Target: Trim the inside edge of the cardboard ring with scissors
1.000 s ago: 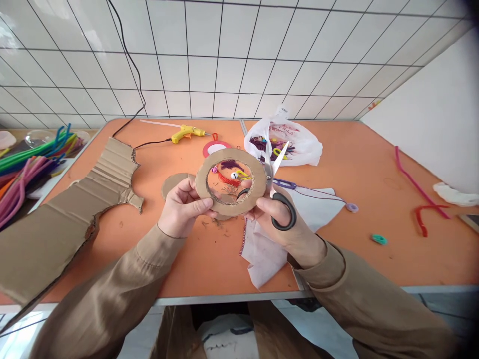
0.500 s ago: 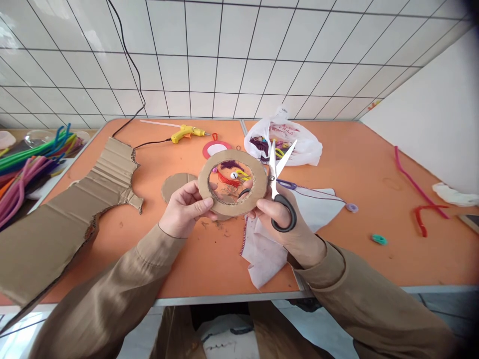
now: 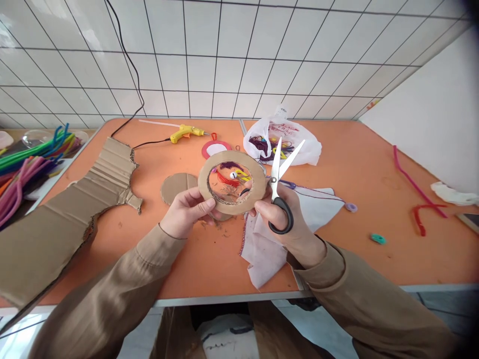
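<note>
Between both hands, above the table, I hold a cardboard ring. My left hand pinches its lower left rim, thumb on the front face. My right hand grips the lower right rim and also carries scissors, blades spread and pointing up, with a black handle looped on the thumb. Through the ring's hole show red thread, yellow pieces and a small white round piece on the table. A cardboard disc lies behind my left hand, and white cloth lies under my right hand.
Torn cardboard covers the left side, near bundled pipe cleaners. A yellow glue gun, a red-rimmed ring and a plastic bag of thread lie at the back. Pink and red pipe cleaners lie right.
The scissors have tilted slightly to the right in my right hand. The cardboard ring stays almost in place, held by both hands.
</note>
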